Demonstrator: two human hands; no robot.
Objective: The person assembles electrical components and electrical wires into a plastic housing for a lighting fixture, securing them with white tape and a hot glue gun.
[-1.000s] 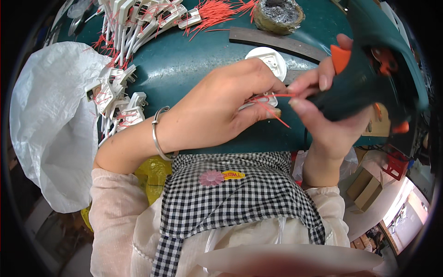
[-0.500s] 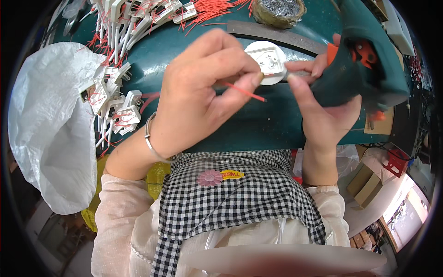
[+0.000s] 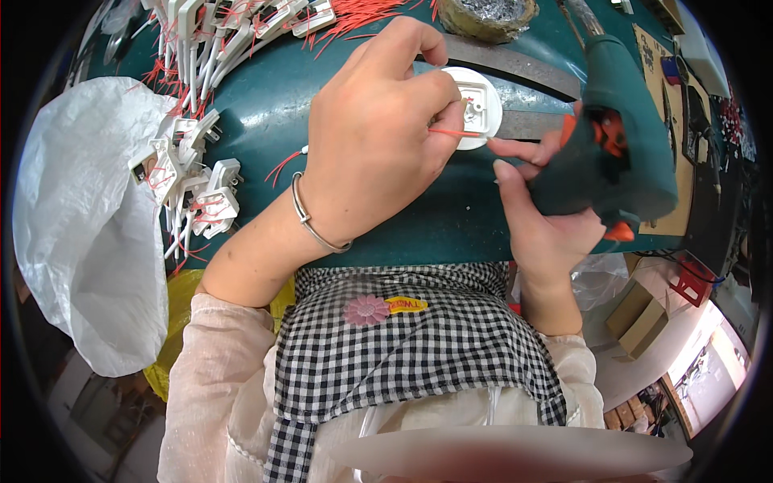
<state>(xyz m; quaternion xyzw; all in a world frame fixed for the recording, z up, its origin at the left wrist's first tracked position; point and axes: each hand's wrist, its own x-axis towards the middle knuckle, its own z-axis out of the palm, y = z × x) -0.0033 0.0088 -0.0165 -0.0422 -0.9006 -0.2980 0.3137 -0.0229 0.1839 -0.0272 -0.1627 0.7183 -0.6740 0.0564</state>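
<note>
My left hand (image 3: 378, 137) is closed in a pinch on a thin red wire (image 3: 456, 132), just over a small white plastic housing (image 3: 477, 111). That housing lies open side up on a round white base (image 3: 493, 97), and my fingers hide its left part. In my right hand (image 3: 547, 217) is a green soldering gun (image 3: 620, 153) with orange parts, its metal barrel pointing away from me. The right thumb and index finger reach toward the base's right edge. Behind my left wrist, a white cable end (image 3: 304, 150) with red wires sticks out.
White plug housings with red wires (image 3: 213, 205) lie at left beside a white plastic bag (image 3: 88, 217). More stand at the far left near loose red wires (image 3: 354, 12). Metal bars (image 3: 515, 68) and a bowl of silvery material (image 3: 489, 18) sit at the back.
My left hand has moved right and forward, bringing the red wire across the housing's near edge. The soldering gun has shifted left and nearer, and its metal barrel now shows.
</note>
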